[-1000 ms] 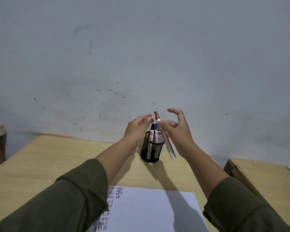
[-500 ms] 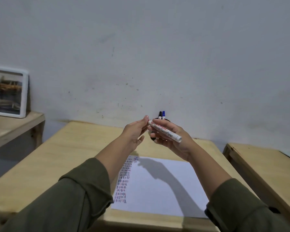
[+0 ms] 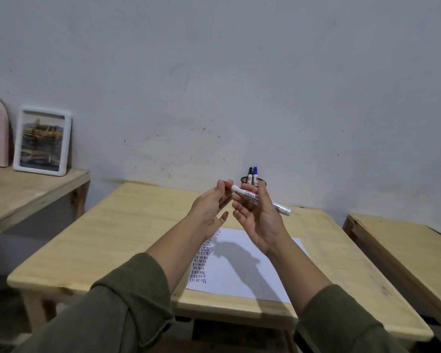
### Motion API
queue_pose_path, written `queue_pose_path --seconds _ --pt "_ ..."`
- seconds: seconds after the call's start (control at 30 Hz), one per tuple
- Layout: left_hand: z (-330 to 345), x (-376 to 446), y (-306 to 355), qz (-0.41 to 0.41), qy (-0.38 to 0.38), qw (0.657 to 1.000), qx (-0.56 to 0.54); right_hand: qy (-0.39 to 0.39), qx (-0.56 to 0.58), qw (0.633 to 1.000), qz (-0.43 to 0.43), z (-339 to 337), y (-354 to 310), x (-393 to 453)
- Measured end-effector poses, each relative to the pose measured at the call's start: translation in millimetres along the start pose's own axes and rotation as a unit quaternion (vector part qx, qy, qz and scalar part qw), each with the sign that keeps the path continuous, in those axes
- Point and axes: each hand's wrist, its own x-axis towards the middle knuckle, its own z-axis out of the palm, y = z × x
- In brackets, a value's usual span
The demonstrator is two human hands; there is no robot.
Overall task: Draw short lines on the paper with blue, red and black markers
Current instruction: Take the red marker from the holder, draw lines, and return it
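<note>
— Uncapping, by the look; right hand (image 3: 261,220) clasps the red marker (image 3: 260,200), left hand (image 3: 211,207) pinches its cap (image 3: 225,184) at nine o'clock.
— Next, pull apart; paper (image 3: 242,271) lies below at six o'clock on the counter (image 3: 117,240).

Grey plastered wall (image 3: 214,72), scuffed and speckled with dark marks. Pale wooden desk (image 3: 127,225) at centre; similar wooden tables left (image 3: 23,192) and right (image 3: 405,245). Two framed pictures (image 3: 42,142) lean against the wall, left.
</note>
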Motion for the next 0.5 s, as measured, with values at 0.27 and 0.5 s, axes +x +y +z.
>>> queue_pose_path --seconds 0.27,0.5 --pt "9.9 0.1 6.6 -0.005 0.100 0.994 -0.036 -0.036 -0.031 0.999 -0.018 4.6 9.1 -4.9" --pt "10.5 9.1 6.5 -0.003 0.143 0.990 -0.021 -0.054 -0.070 0.994 -0.065 -2.5 19.1 5.2"
